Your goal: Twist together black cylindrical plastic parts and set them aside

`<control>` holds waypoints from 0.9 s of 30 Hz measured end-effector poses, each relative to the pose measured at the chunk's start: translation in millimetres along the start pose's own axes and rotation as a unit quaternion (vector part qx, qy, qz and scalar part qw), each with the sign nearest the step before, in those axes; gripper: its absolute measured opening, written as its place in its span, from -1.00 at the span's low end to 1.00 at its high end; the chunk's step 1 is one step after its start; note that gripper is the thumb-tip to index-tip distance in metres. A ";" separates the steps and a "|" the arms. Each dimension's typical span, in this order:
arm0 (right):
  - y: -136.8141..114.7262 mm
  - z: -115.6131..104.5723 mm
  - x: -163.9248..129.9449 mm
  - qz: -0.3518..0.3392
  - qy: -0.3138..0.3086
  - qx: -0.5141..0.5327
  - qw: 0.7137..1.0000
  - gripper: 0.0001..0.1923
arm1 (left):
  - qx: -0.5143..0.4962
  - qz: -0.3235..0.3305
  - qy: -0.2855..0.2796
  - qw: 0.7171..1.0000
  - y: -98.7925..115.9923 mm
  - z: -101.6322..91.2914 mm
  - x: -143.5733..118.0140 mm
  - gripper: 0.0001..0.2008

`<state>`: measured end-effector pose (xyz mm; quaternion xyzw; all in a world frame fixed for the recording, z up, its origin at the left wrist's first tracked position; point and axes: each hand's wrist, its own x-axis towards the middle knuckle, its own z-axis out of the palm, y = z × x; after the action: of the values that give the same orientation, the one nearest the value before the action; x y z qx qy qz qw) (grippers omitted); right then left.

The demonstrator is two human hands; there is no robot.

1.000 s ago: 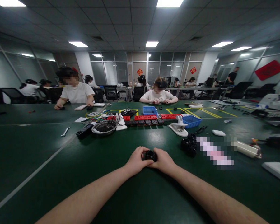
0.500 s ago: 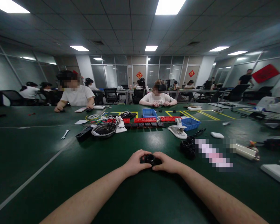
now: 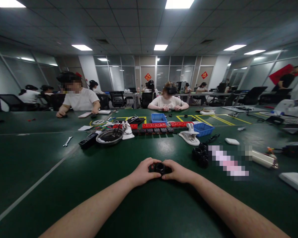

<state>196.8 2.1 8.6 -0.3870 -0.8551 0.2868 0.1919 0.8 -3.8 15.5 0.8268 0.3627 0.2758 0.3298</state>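
A small black round part (image 3: 160, 168) with a ring-shaped opening sits between both my hands, low over the green table (image 3: 64, 185). My left hand (image 3: 144, 171) grips its left side with curled fingers. My right hand (image 3: 177, 172) pinches its right side, thumb underneath. Both forearms reach in from the bottom edge. To the right, a cluster of similar black round parts (image 3: 200, 155) rests on the table, a hand's width from my right hand.
Farther off lie a metal bowl (image 3: 110, 136), a white clamp-like stand (image 3: 190, 135), red and black strips (image 3: 159, 127), blue bins (image 3: 203, 129), a wrench (image 3: 67, 141) and a metal cylinder (image 3: 263, 158). Two people sit opposite; others work behind.
My hands have shifted slightly on the black part, the right hand lowering and flattening beside it. The view tipped down, then back up. A person at far right walked rightward.
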 end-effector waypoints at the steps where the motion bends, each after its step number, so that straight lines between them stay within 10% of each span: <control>1: 0.2 0.5 0.1 0.007 0.002 0.000 1.000 -0.68 | 0.000 0.000 0.001 1.000 0.0 0.2 0.1 -0.62; 16: -12.2 28.6 5.7 0.122 0.159 -0.178 0.963 -0.60 | 0.007 -0.070 0.125 0.990 2.7 16.3 0.3 -0.68; 27: -7.2 -1.0 -3.4 0.006 -0.004 -0.006 1.000 -0.66 | -0.011 -0.005 0.014 1.000 -2.9 2.3 -1.6 -0.59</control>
<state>195.5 -4.1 13.6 -0.3917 -0.8553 0.2846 0.1847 0.2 -4.3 11.5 0.8176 0.3682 0.2893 0.3351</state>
